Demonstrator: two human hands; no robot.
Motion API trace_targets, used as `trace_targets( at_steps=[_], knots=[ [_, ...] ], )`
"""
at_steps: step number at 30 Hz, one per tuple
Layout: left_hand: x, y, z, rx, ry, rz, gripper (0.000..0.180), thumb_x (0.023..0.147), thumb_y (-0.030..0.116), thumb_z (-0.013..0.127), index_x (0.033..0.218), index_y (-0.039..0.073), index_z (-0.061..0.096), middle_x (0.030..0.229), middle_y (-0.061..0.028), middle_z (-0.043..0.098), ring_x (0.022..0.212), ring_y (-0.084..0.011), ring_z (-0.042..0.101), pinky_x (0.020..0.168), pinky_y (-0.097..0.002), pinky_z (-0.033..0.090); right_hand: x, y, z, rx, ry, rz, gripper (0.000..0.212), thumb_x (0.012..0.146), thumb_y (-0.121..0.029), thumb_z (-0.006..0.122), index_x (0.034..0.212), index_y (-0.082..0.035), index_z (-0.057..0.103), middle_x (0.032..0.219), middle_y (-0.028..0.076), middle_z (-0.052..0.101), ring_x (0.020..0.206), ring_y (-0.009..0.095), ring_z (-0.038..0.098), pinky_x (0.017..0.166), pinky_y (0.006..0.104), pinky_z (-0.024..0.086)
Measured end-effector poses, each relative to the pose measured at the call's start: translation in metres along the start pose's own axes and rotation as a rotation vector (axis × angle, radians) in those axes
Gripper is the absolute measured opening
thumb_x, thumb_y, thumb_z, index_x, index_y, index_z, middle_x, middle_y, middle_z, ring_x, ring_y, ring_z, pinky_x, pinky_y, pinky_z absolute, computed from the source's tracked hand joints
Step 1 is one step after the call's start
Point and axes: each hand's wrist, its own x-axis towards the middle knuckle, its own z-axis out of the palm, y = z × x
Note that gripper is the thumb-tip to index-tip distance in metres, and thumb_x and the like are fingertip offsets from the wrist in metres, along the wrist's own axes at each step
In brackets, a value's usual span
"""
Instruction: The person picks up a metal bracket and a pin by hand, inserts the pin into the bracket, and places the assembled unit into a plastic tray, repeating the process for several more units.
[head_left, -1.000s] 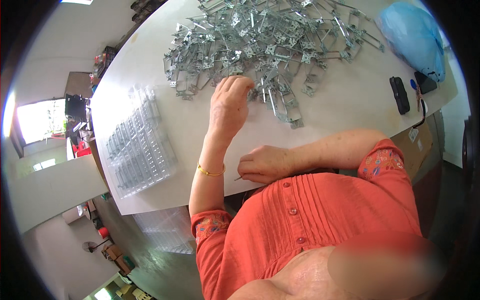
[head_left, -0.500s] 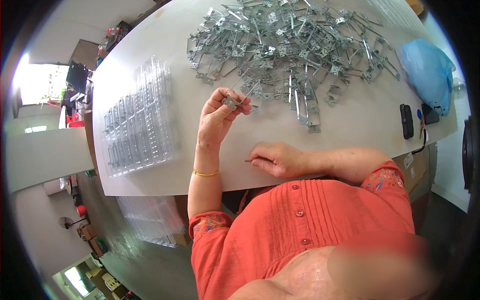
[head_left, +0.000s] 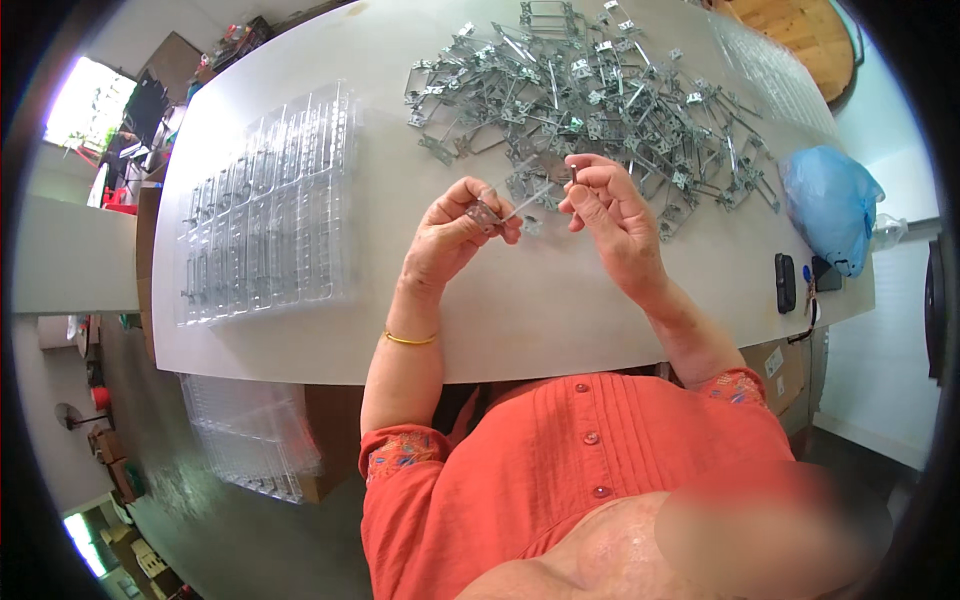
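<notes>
My left hand [head_left: 450,235], a yellow bangle on its wrist, pinches a small grey metal bracket [head_left: 484,215] with two long thin prongs. The prongs point up and to the right, toward my other hand. My right hand [head_left: 612,215] is raised just to the right, its fingers closed on a short thin rod [head_left: 574,173] whose tip sticks up by the thumb. The rest of that rod is hidden in the fingers. Right behind both hands lies a large heap of similar metal brackets [head_left: 560,90].
A clear plastic tray [head_left: 270,200] with rows of slots holding metal pieces lies on the white table [head_left: 480,330] at the left. Toward the right are a blue plastic bag [head_left: 830,205] and a black case [head_left: 785,283]. More clear trays [head_left: 255,435] stand below the table's left front edge.
My right hand has risen from the table's front edge to beside the left hand, carrying the rod. My left hand still holds the bracket, now turned more to the right. The view has shifted slightly.
</notes>
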Motion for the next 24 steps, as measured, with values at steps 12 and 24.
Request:
trace_targets(
  at_steps=[12, 24],
  knots=[
    [-0.003, 0.003, 0.008, 0.038, 0.08, -0.085, 0.019, 0.089, 0.007, 0.053, 0.107, 0.001, 0.058, 0.1, -0.0175, 0.067, 0.092, -0.0285, 0.067, 0.086, -0.0421, 0.052, 0.012, 0.012, 0.015, 0.027, 0.034, -0.024, 0.011, 0.1, -0.01, 0.061, 0.107, -0.001, 0.059, 0.109, 0.004, 0.059, 0.08, 0.006, 0.061, 0.071, 0.0236, 0.055],
    [0.003, 0.002, 0.012, -0.099, 0.05, -0.099, 0.038, 0.094, 0.033, 0.055, 0.113, 0.001, 0.055, 0.109, -0.03, 0.065, 0.087, -0.0352, 0.07, 0.066, -0.0397, 0.057, 0.0, 0.014, 0.011, -0.038, -0.04, -0.024, 0.008, 0.099, -0.004, 0.06, 0.106, -0.001, 0.059, 0.117, 0.008, 0.055, 0.084, 0.008, 0.061, 0.074, 0.0236, 0.055]
  ],
)
